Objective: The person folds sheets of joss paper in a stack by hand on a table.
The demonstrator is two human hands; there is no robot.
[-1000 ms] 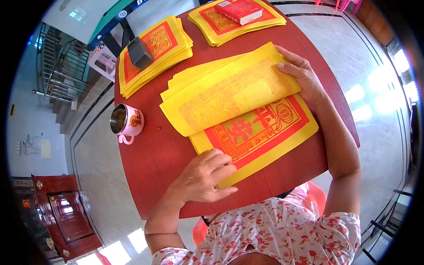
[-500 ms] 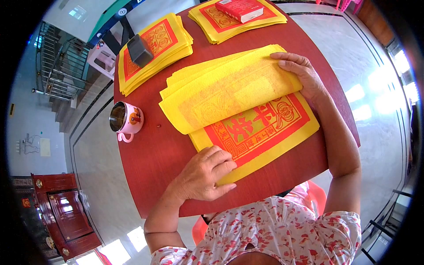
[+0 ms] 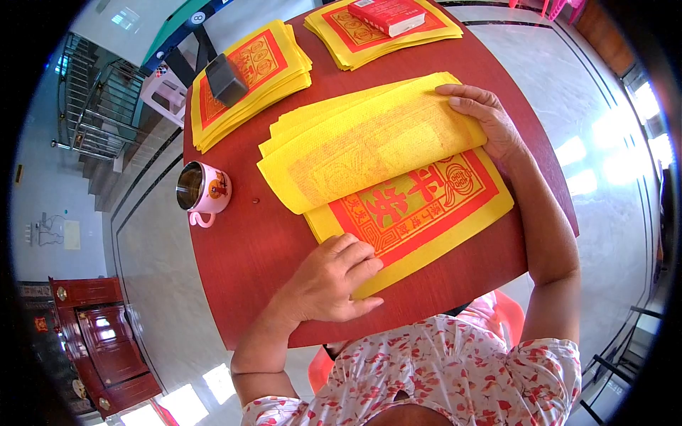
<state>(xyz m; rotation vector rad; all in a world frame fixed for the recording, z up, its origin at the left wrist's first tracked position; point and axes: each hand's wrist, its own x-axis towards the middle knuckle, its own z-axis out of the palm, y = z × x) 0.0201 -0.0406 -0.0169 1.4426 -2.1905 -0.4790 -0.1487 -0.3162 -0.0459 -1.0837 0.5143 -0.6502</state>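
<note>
Yellow paper sheets point(image 3: 376, 142) are folded back toward the far side of the stack, their plain undersides up. Beneath them lies a printed yellow sheet point(image 3: 433, 227) with a red panel and gold characters. My right hand point(image 3: 490, 122) grips the right end of the folded sheets, fingers on top and the thumb hidden. My left hand point(image 3: 330, 280) rests at the printed sheet's near-left corner, fingers bent over the paper and thumb held apart from them.
On the red table point(image 3: 249, 284) stands a pink cup point(image 3: 213, 190) at the left. Behind it, a dark box-shaped object point(image 3: 226, 82) sits on a paper stack point(image 3: 266, 67). A red book point(image 3: 387, 15) lies on another stack point(image 3: 426, 39) at the back.
Almost nothing differs. The view has shifted very slightly, and both hands keep their places on the paper.
</note>
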